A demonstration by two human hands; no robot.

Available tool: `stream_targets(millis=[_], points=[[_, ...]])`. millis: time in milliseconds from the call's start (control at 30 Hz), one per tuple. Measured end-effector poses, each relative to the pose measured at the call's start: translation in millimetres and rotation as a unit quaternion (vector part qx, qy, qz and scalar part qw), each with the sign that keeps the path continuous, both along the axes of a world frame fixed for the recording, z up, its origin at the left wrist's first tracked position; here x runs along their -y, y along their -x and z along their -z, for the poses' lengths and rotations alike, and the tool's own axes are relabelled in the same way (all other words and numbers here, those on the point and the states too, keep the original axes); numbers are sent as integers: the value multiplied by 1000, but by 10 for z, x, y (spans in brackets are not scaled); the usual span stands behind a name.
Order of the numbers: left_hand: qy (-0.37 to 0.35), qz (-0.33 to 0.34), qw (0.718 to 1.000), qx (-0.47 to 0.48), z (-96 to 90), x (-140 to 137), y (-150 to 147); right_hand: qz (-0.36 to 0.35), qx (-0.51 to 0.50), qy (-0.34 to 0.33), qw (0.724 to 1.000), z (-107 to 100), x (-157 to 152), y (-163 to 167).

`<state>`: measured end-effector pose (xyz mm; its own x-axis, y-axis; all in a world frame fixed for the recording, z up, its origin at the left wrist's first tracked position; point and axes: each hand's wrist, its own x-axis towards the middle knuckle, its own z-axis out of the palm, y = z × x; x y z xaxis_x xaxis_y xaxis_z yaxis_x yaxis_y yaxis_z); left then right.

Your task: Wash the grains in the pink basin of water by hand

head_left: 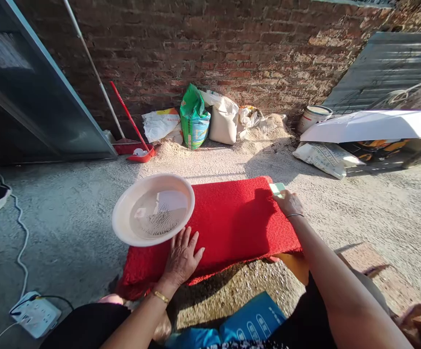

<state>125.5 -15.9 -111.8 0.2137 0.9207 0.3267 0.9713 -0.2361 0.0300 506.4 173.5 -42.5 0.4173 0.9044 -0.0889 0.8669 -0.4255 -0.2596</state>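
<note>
A red, rough-textured mat (228,220) covers a low surface in front of me. On its left end stands a pale plastic basin (123,232) with clear water in it. My left hand (184,254) lies on the mat with its fingers spread, the fingertips at or very near the basin's rim. At the mat's right edge my right hand (289,201) is closed on a small pale green block (277,188). Whether it is a sponge, soap or a stone does not show. The fingers of that hand are partly hidden.
A power strip (36,315) and its cable lie at lower left. Sacks, including a green one (194,116) and a white one (224,120), stand by the brick wall. A red dustpan (143,156), a white umbrella (373,125) and bricks (366,257) are around. A blue packet (252,320) is nearest me.
</note>
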Motion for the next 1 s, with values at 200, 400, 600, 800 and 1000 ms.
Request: stream_targets(millis=[200,400,600,800,1000], points=[[8,0,1000,5,22,-8,16,-229,1,-17,973,18,-52,1512],[13,2,1000,-15,32,-12,23,-387,1,-27,922,2,-123,2428],[16,6,1000,-7,46,-20,18,-260,29,4,965,8,-524,1552],[17,-6,1000,-3,19,-4,-7,23,34,11,999,60,-553,-171],[6,-11,1000,12,16,4,-24,174,5,-28,984,187,47,-1012]])
